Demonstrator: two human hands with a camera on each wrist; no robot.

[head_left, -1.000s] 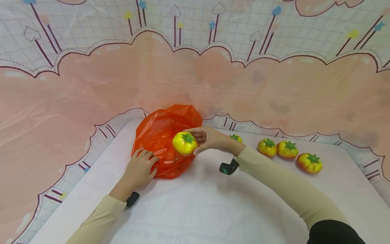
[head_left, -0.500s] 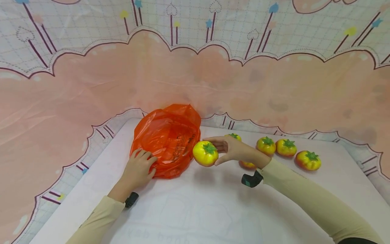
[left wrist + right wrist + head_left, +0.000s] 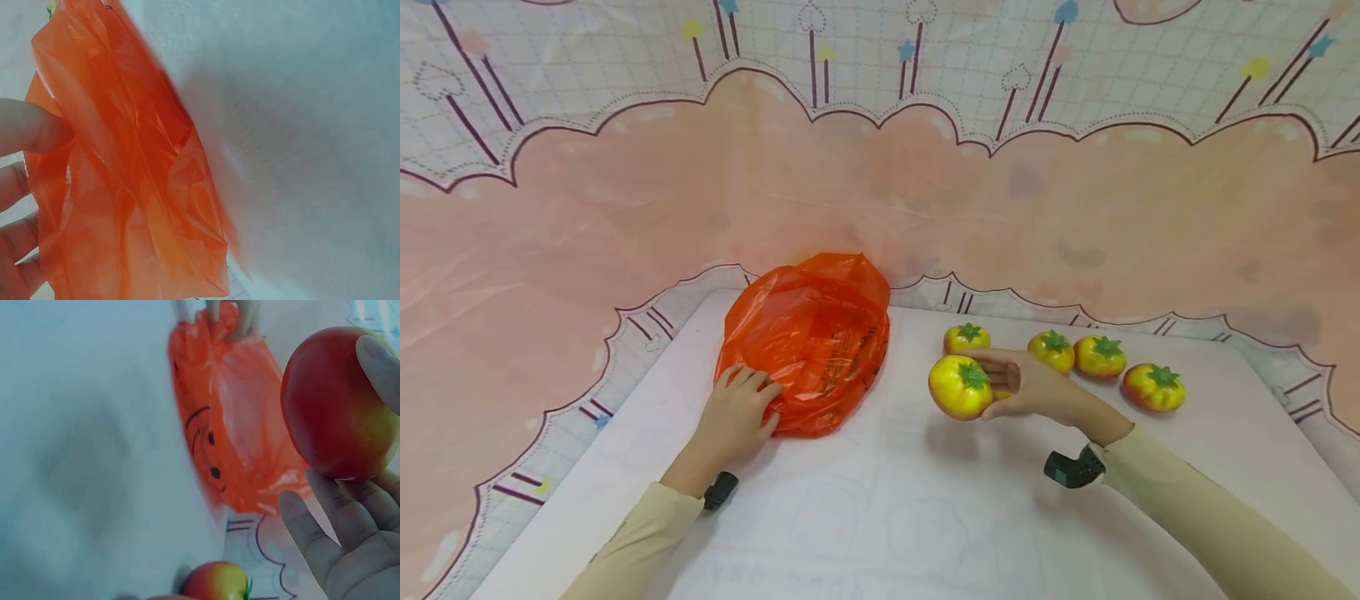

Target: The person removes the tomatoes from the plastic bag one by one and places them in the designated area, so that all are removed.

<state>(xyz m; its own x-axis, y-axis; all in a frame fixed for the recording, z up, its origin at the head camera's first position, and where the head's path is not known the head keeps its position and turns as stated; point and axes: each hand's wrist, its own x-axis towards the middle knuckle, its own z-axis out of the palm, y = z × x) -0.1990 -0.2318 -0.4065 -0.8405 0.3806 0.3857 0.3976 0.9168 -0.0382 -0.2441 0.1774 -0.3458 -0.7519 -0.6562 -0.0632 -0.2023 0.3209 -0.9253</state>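
An orange plastic bag (image 3: 808, 342) lies crumpled on the white table (image 3: 887, 508), left of centre. My left hand (image 3: 741, 408) holds its near edge, the thumb (image 3: 31, 128) pressed into the plastic (image 3: 131, 187). My right hand (image 3: 1000, 385) grips a yellow-red tomato-like fruit (image 3: 958, 387) with a green stalk cap, just above the table and well right of the bag. In the right wrist view the fruit (image 3: 331, 403) sits between thumb and fingers, with the bag (image 3: 237, 419) beyond it.
Several more such fruits lie behind and right of my right hand: one (image 3: 967, 337) close by, then a row (image 3: 1051, 350), (image 3: 1100, 356), (image 3: 1153, 387). A pink patterned cloth (image 3: 880, 192) rises behind the table. Bare tabletop stretches toward me.
My right hand has carried the fruit from the bag's mouth rightward to a spot beside the other fruits. My left hand has stayed on the bag's edge.
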